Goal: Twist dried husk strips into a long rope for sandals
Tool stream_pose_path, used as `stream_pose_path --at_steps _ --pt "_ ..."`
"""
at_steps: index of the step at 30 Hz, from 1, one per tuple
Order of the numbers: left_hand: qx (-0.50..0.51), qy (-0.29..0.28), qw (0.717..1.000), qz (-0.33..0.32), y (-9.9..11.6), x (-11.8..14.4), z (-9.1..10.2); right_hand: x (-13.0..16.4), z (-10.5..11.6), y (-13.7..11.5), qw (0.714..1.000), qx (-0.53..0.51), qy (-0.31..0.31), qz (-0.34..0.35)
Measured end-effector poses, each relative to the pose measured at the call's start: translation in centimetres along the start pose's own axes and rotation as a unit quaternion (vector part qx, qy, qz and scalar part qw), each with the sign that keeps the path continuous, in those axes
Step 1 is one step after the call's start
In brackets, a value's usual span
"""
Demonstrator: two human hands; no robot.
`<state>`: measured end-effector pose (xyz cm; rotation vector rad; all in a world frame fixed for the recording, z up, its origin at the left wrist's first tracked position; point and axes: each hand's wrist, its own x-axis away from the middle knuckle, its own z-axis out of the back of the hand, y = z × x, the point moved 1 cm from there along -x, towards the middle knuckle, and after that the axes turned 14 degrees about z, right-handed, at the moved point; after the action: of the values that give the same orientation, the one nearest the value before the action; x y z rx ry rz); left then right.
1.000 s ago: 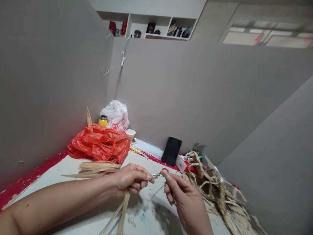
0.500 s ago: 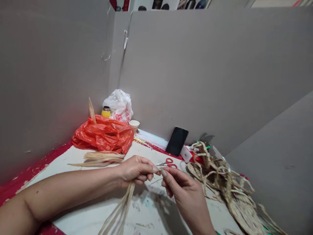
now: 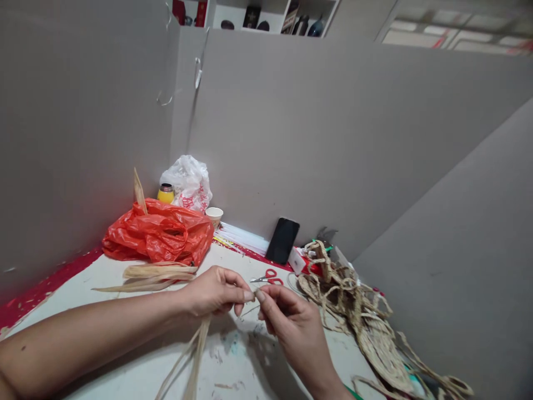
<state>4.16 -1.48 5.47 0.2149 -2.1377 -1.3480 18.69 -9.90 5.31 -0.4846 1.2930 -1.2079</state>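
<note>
Pale dried husk strips (image 3: 200,350) hang down from my left hand (image 3: 220,291), whose thumb and fingers are pinched round their upper end. My right hand (image 3: 287,319) faces it, thumb and forefinger closed on the tip of the same strips. The two sets of fingertips nearly touch, and the bit of strip between them is mostly hidden. Just behind the fingertips, red-handled scissors (image 3: 268,277) lie on the white board (image 3: 233,361). More dried husks (image 3: 158,272) lie flat beyond my left forearm.
A red plastic bag (image 3: 162,230), a yellow jar (image 3: 165,193), a white plastic bag (image 3: 187,180) and a paper cup (image 3: 214,215) stand at the back left. A phone (image 3: 282,240) leans against the grey partition (image 3: 312,128). Braided straw cord (image 3: 362,328) is heaped at the right.
The camera view has shifted, so the scene sits further left in the picture. My hands keep their pinch on the strips, fingertips close together as before.
</note>
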Motion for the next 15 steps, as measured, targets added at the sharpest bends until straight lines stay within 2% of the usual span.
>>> stream_pose_path --at_steps 3,5,11,13,15 --pt "-0.098 0.047 0.991 -0.074 -0.1 0.0 -0.3 -0.1 -0.2 0.1 1.000 -0.009 -0.003 -0.010" --pt "-0.125 0.064 0.985 -0.105 -0.1 0.0 -0.3 -0.2 -0.2 0.3 0.999 -0.032 -0.009 -0.029" --pt "-0.074 0.151 0.976 -0.141 1.6 0.7 0.9 -1.1 1.0 0.5 0.996 -0.062 0.041 -0.039" --pt "-0.061 0.173 0.967 -0.179 2.4 1.5 0.9 -1.3 1.2 0.3 0.997 -0.051 0.030 -0.041" --pt "-0.098 0.188 0.952 -0.222 2.7 2.3 0.3 -1.3 1.0 -0.1 0.998 -0.040 0.007 -0.043"
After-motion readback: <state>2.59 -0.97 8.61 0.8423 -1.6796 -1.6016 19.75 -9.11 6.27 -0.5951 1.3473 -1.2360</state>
